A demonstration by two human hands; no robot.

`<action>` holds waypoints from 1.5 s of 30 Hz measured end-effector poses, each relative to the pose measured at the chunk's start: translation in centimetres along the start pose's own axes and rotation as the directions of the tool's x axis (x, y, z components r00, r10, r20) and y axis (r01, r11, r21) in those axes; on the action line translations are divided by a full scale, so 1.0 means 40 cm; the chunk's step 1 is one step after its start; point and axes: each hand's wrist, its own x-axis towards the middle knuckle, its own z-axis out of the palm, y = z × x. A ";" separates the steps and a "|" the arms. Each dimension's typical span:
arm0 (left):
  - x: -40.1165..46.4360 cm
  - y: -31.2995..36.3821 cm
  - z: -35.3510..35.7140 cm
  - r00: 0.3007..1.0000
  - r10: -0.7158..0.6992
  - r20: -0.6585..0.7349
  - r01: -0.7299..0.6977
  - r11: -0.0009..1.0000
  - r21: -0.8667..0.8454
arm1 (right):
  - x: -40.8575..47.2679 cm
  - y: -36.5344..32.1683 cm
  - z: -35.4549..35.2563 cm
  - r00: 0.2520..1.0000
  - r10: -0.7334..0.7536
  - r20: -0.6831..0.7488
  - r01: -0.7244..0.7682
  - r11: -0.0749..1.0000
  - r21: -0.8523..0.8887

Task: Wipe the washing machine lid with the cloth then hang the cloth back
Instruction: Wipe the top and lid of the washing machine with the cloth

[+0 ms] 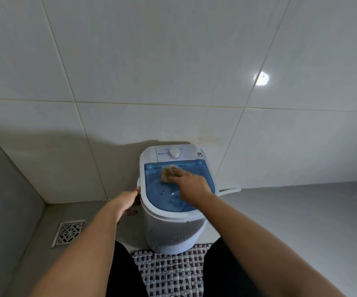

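Observation:
A small white washing machine (173,230) stands against the tiled wall, with a see-through blue lid (158,189) on top. My right hand (191,184) presses a crumpled beige cloth (168,172) onto the far part of the lid, just below the control panel with its white dial (174,152). Only the cloth's far edge shows past my fingers. My left hand (130,200) grips the machine's left rim.
A woven checked mat (173,273) lies on the floor in front of the machine, between my legs. A metal floor drain (68,232) sits at the left. A white hose (230,190) sticks out at the machine's right. Grey floor spreads to the right.

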 end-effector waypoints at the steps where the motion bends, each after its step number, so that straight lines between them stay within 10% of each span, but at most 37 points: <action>1: -0.005 0.002 0.000 1.000 -0.002 -0.003 0.002 1.000 -0.006 | -0.002 0.035 -0.007 0.998 0.063 -0.008 -0.063 0.998 0.017; 9: -0.014 0.004 0.005 1.000 -0.017 -0.020 0.017 1.000 -0.009 | -0.040 0.207 -0.045 0.924 0.379 0.057 -0.384 0.915 0.125; 35: 0.021 -0.014 -0.004 0.998 0.033 0.060 -0.032 0.999 -0.024 | -0.184 0.085 0.019 0.854 0.512 -0.091 -0.485 0.847 0.218; 45: 0.047 -0.023 -0.023 0.992 0.004 0.127 -0.005 1.000 0.003 | -0.276 -0.054 0.093 0.925 0.335 -0.176 -0.321 0.941 0.106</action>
